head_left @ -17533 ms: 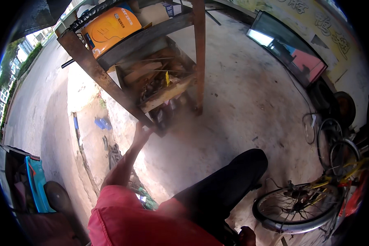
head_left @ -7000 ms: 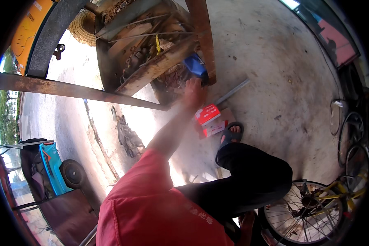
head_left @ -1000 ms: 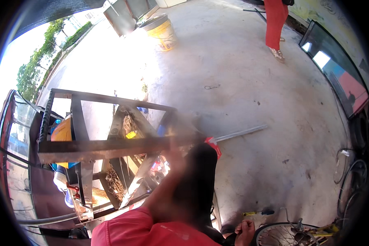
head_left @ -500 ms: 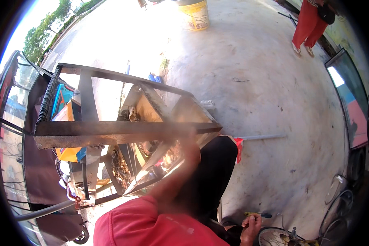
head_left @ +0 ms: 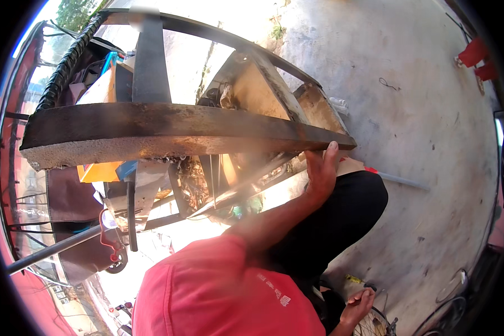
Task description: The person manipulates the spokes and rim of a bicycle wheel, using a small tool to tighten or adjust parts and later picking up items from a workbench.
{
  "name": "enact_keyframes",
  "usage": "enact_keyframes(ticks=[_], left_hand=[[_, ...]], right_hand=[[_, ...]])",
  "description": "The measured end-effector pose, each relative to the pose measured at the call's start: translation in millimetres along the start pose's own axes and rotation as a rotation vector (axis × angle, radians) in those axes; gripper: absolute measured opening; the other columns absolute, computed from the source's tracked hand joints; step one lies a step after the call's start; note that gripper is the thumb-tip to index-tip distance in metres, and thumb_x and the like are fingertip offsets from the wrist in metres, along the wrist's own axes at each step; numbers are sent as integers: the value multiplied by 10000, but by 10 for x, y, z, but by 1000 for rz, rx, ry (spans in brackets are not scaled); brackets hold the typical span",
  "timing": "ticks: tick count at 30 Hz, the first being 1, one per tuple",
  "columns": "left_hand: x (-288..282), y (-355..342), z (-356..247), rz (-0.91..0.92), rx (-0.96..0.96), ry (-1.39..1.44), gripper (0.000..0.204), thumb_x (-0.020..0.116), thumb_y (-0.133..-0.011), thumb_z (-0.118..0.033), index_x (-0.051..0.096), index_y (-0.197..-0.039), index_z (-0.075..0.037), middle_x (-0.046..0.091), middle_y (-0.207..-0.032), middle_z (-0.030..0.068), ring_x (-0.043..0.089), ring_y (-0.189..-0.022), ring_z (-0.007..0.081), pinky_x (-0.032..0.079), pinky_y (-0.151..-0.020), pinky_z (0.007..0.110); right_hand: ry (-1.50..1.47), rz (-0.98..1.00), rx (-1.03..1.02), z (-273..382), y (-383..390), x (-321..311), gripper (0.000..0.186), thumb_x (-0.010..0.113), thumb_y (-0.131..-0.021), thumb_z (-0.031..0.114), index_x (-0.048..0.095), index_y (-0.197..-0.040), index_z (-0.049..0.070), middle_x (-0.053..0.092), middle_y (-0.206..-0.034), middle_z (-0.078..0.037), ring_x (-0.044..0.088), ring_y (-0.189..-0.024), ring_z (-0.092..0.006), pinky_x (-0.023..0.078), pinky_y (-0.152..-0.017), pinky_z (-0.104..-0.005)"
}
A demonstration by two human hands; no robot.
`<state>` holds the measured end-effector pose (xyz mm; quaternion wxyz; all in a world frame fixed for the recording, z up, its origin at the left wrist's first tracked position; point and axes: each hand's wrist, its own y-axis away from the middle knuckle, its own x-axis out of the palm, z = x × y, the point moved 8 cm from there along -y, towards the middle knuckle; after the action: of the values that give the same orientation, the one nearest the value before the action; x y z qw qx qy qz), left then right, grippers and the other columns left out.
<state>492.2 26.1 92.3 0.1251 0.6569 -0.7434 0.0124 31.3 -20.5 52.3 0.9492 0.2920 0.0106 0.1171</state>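
Note:
A rusty metal frame with a ladder-like set of bars spans the left and middle of the view. My left hand is at the right end of its near bar. Its thumb points up against the bar's lower edge, and the other fingers are partly hidden beneath it. At the lower right, my right hand has curled fingers; whatever they may hold is hidden. Just beyond them is a yellow-and-black tool handle; I cannot tell whether the hand touches it.
Under the frame stand an orange-and-blue box and an open metal container with debris. A grey pole crosses lower left. A bicycle wheel is beside my right hand. A pale rod lies on the concrete. Red trousers show upper right.
My left hand, blurred on the near bar before, has moved right to its end and is sharper. The view has shifted, so the frame looks nearer and higher. The right hand stays low.

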Motion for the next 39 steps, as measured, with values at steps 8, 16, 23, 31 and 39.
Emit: enact_keyframes(ticks=[8, 16, 23, 31, 39], left_hand=[[-31, -6, 16, -38, 84, -63, 471, 595, -952, -228, 424, -1255, 89, 559, -1189, 202, 544, -1101, 262, 407, -991, 390], [-40, -8, 116, -2, 79, -104, 419, 565, -969, -190, 449, -1303, 35, 500, -1255, 136, 458, -1194, 231, 335, -1058, 363], [-134, -170, 395, 51, 80, 76, 363, 554, -978, -153, 455, -1280, 22, 540, -1198, 93, 500, -1142, 192, 400, -1005, 365], [-327, -183, 393, 237, -123, -114, 427, 463, -1031, -293, 443, -1346, -7, 517, -1339, 115, 507, -1225, 264, 405, -1030, 460], [-129, -96, 389, 293, -336, -319, 510, 427, -1032, -403, 412, -1403, -53, 508, -1383, 114, 477, -1295, 286, 381, -1049, 487]], right_hand=[[-39, -82, -10, 74, -20, -47, 194, 494, -998, 231, 482, -904, 61, 399, -655, 13, 391, -565, -94, 344, -543, -237], [-152, -100, -93, 24, 13, -254, 138, 523, -987, 216, 524, -998, 79, 428, -661, 14, 410, -561, -90, 356, -518, -231], [-332, -206, -70, -67, 31, -429, 84, 543, -962, 132, 517, -960, 52, 480, -635, -23, 453, -544, -126, 408, -516, -252], [-406, -188, 209, -408, -97, -370, 50, 538, -943, 98, 509, -943, 56, 476, -632, -9, 441, -533, -100, 402, -521, -233], [-345, -144, 384, -467, 295, -351, 33, 517, -977, 101, 529, -960, 74, 514, -643, -19, 449, -516, -100, 373, -480, -249]])
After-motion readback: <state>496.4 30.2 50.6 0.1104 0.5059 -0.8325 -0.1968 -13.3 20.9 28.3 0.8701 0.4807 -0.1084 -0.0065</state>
